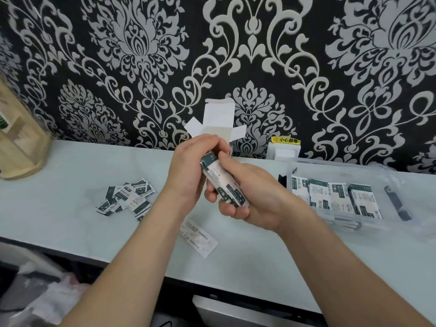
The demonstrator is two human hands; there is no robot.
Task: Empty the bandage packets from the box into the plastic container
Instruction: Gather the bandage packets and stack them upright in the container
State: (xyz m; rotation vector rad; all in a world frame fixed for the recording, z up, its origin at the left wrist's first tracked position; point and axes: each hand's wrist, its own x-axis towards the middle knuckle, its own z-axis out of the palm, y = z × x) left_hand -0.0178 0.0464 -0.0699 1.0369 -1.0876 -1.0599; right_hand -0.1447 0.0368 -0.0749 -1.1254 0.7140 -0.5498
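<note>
- The box (219,121) is held above the table (70,185), flaps open. The right hand (250,192) is curled round its lower body, and the left hand (188,168) is clamped on its upper end.
- The thin card is judged light and easily crushed, so a grip along the edges is advised.
- Some bandage packets (335,197), likely light and slick, are stacked in the plastic container (389,199). Loose packets (127,197) lie at the left.

You have 1 view, from the camera on your head. It looks forward and down, close over your left hand (188,172) and right hand (256,199), across the table (70,175) to the wall (295,55).
</note>
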